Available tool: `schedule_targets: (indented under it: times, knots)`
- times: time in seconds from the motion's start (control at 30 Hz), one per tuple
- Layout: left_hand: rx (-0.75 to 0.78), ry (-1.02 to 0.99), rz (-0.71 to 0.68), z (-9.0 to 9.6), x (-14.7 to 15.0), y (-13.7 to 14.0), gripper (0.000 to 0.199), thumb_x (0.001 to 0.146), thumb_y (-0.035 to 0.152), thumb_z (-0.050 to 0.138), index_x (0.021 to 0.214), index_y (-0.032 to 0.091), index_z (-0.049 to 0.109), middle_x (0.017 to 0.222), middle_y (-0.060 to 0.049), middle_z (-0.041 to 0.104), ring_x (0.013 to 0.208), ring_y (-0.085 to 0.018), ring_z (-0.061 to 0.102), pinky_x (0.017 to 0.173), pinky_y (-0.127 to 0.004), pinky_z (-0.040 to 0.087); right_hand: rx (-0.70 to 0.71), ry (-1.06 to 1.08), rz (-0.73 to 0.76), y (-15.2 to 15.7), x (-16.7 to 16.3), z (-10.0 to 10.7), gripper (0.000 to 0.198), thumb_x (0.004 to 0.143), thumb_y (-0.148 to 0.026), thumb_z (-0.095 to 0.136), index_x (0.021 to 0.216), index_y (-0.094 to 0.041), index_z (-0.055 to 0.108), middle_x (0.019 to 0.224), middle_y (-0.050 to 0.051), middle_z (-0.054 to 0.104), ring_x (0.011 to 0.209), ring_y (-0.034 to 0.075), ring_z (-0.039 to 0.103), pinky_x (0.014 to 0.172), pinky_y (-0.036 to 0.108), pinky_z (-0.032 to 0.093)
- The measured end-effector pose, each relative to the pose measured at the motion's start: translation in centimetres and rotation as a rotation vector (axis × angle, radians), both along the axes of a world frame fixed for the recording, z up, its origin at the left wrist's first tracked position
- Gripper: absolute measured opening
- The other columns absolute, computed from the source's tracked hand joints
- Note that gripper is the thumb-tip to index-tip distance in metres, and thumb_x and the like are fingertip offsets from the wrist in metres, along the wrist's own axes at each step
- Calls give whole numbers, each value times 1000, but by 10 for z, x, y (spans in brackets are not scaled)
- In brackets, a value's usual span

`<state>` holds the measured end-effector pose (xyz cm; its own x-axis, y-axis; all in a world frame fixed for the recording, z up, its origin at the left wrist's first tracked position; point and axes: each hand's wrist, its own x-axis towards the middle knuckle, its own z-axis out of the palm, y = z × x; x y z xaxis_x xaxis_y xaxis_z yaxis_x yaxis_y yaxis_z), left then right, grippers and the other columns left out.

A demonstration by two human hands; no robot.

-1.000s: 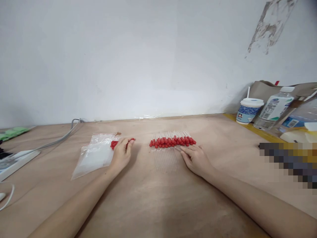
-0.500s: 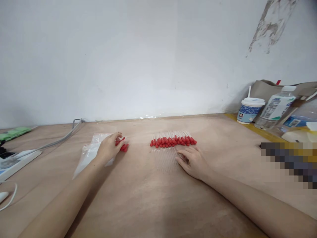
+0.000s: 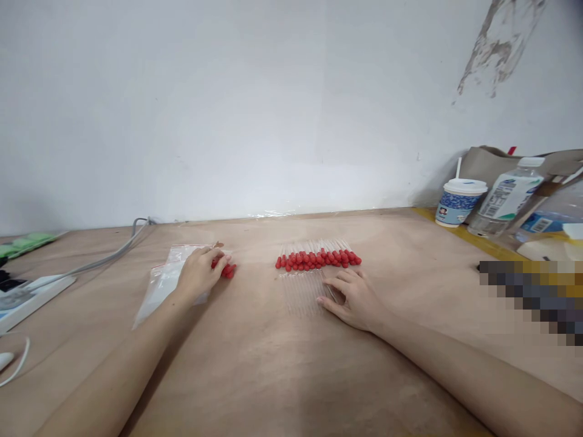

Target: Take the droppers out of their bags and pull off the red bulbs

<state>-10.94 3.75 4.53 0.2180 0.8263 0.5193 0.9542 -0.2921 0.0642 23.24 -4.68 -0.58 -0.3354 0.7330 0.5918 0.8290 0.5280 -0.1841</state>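
My left hand [image 3: 199, 271], at the left of the table, has its fingers curled over a small pile of red caps [image 3: 230, 271], with red showing between finger and thumb. Part of the pile is hidden by that hand. In the middle lies a row of thin, clear tubes with red caps [image 3: 314, 260], their capped ends towards me. Just nearer to me, uncapped thin clear tubes [image 3: 300, 294] lie side by side. My right hand [image 3: 353, 297] rests at their right end, thumb and fingers apart, nothing visibly gripped.
Clear zip bags [image 3: 159, 288] lie under and beside my left forearm. A power strip [image 3: 36, 300] and grey cable [image 3: 109, 252] are at far left. A paper cup [image 3: 460, 203] and a plastic bottle [image 3: 505, 200] stand at the right by the wall [image 3: 273, 109].
My left fingers have lowered and drawn in slightly over the red caps. My right thumb has moved a little left, away from the fingers. The capped row has stayed in place.
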Motion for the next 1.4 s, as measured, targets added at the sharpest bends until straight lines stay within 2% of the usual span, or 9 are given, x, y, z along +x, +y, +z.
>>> schedule_targets:
  times: [0.2,0.3,0.43,0.57,0.73,0.97,1.07,1.17,1.4]
  knots:
    - [266,-15,34,-6,8,-3,27,82,38,44,82,19,63,84,-6,62,82,-23,52,77,-35,39,-23,-2,3,-2,1,3,33,76,-48,54,95,-21,61,93,6,60,88,20,54,78,35,35]
    - [350,-14,-68,-13,27,-11,22,82,32,46,82,18,62,85,-6,60,85,-22,51,81,-35,38,-31,20,14,-3,2,5,34,77,-48,54,98,-21,60,94,6,61,89,20,54,79,36,35]
    - [234,19,-223,-22,67,-23,18,82,27,45,85,18,61,87,-6,58,86,-21,51,81,-34,38,-4,62,44,-4,3,8,34,76,-46,55,97,-20,59,93,5,62,88,20,54,79,36,35]
    - [109,-36,-141,-29,99,-20,21,80,34,48,86,19,61,90,-7,57,90,-24,49,82,-38,37,26,121,31,-3,4,7,28,77,-42,55,93,-19,59,89,4,63,84,19,55,81,36,34]
    - [-60,-210,-48,-36,109,0,23,77,39,53,75,19,65,84,-6,58,88,-25,51,78,-38,40,68,146,30,0,5,4,24,78,-40,55,89,-19,60,84,4,63,80,18,55,80,36,34]
    - [64,-341,19,-43,102,-1,24,79,38,50,74,18,63,84,-6,58,90,-24,51,82,-40,38,120,189,32,4,7,0,21,78,-36,55,90,-18,61,82,6,60,79,19,54,76,37,40]
    - [160,-386,-99,-44,91,-16,19,80,34,52,76,18,61,82,-4,58,86,-21,51,81,-37,40,117,238,110,6,8,-3,21,79,-30,53,95,-17,59,88,8,57,82,18,53,73,34,44]
    - [147,-360,-282,-43,81,-33,13,82,30,50,81,19,58,82,-3,60,83,-19,53,75,-33,42,88,264,154,5,8,-3,25,80,-26,51,104,-18,56,99,9,54,91,19,52,77,33,47]
    - [103,-211,-610,-41,86,-54,8,84,22,50,89,19,55,83,-3,62,77,-17,54,71,-32,43,173,121,156,2,5,2,52,80,-33,53,128,-20,39,126,12,45,117,23,41,95,42,37]
